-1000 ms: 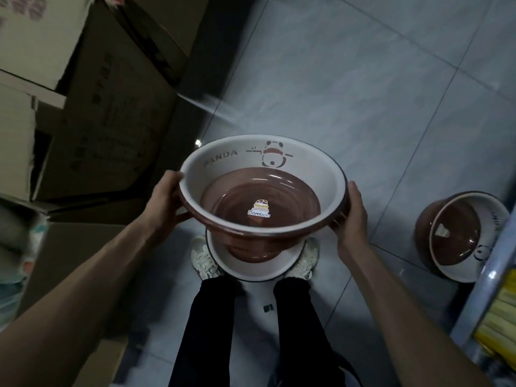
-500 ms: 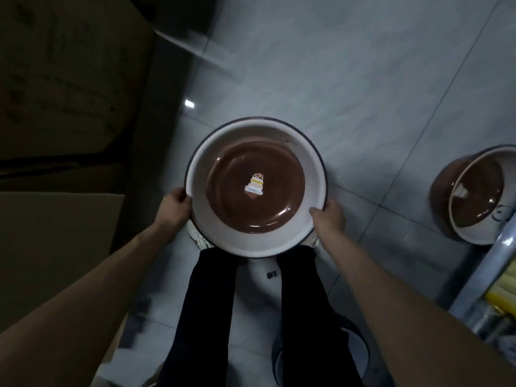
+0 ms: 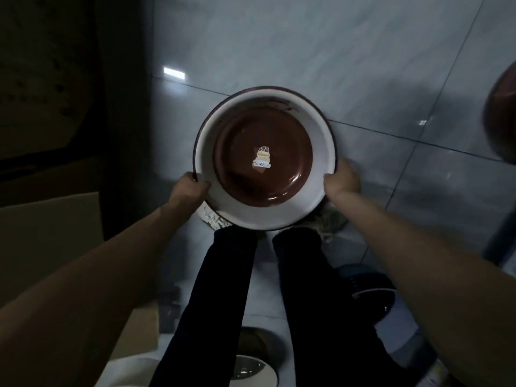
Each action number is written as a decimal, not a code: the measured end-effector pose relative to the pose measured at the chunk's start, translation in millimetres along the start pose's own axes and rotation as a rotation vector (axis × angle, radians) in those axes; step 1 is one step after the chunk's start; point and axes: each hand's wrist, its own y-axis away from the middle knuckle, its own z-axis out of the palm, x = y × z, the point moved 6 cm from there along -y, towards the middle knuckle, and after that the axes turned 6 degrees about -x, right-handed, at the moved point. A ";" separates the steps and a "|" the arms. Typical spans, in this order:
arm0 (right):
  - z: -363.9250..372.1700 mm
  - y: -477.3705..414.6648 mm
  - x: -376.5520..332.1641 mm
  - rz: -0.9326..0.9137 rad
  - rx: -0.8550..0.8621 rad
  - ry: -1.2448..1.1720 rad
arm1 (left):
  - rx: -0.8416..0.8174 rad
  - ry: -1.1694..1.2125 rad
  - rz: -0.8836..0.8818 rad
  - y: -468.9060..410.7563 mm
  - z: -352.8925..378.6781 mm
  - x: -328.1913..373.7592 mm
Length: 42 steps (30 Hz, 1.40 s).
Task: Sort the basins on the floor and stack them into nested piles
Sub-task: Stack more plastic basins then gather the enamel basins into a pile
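Note:
A round basin point(image 3: 265, 210) with a white inner wall, brown bottom and a small "Bamboo" sticker sits low over the floor in front of my feet. My left hand point(image 3: 190, 188) grips its left rim and my right hand point(image 3: 342, 181) grips its right rim. Whatever lies under the basin is hidden. Another brown basin point(image 3: 499, 118) shows partly at the right edge. Further basins lie behind my legs: a pale one point(image 3: 251, 367) at the bottom and a dark one point(image 3: 371, 291) at the lower right.
Cardboard boxes point(image 3: 50, 233) line the left side in shadow. Grey floor tiles point(image 3: 279, 46) stretch ahead. My dark trouser legs point(image 3: 229, 289) and shoes point(image 3: 329, 222) stand just behind the held basin. A dark upright post point(image 3: 499, 241) stands at the right.
Both hands have lowered the basin from chest height down toward the floor, covering the basin that stood between my shoes. The view has tilted downward, and the right basin has slid toward the frame edge.

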 end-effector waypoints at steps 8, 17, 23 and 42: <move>2.8 -25.4 10.0 0.138 -0.029 -0.261 | 0.005 0.053 -0.082 -21.1 2.0 27.2; -83.7 15.1 101.2 0.204 0.047 -0.597 | -0.053 -0.320 0.185 59.4 31.8 134.1; -130.0 61.3 213.3 0.410 0.122 -0.914 | -0.081 -0.643 0.295 119.5 122.2 249.3; -31.7 -5.0 419.8 0.800 0.174 -2.049 | -0.280 -1.412 0.565 98.1 504.1 387.1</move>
